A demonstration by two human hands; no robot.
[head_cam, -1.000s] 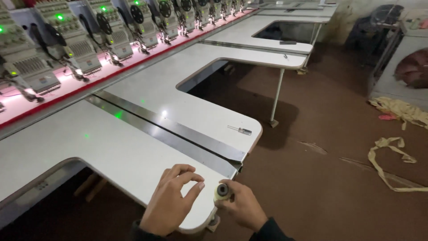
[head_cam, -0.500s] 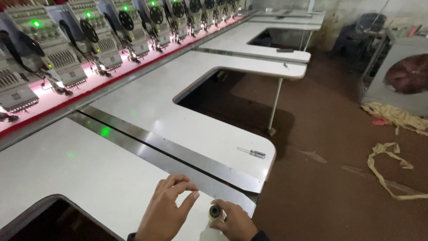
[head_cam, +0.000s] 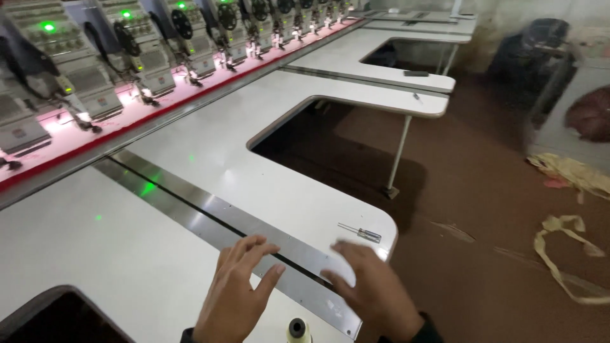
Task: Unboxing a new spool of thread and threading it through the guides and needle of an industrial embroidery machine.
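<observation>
My left hand (head_cam: 236,292) rests flat, fingers spread, on the white machine table (head_cam: 210,159) beside a long metal strip (head_cam: 210,213). My right hand (head_cam: 372,286) lies palm down over the strip's near end, fingers apart and blurred, holding nothing. A pale thread cone (head_cam: 297,331) stands upright on the table between my wrists, at the bottom edge of view. A small screwdriver (head_cam: 361,232) lies on the table corner just beyond my right hand.
A row of embroidery heads (head_cam: 152,51) with green lights runs along the far left over a red-lit bed. The table has a large cut-out (head_cam: 330,146) and a thin leg (head_cam: 395,165). Cloth scraps (head_cam: 565,254) lie on the brown floor at right.
My right hand let go of the thread cone, which now stands on the table, and moved forward onto the metal strip. The view shifted so the screwdriver is nearer.
</observation>
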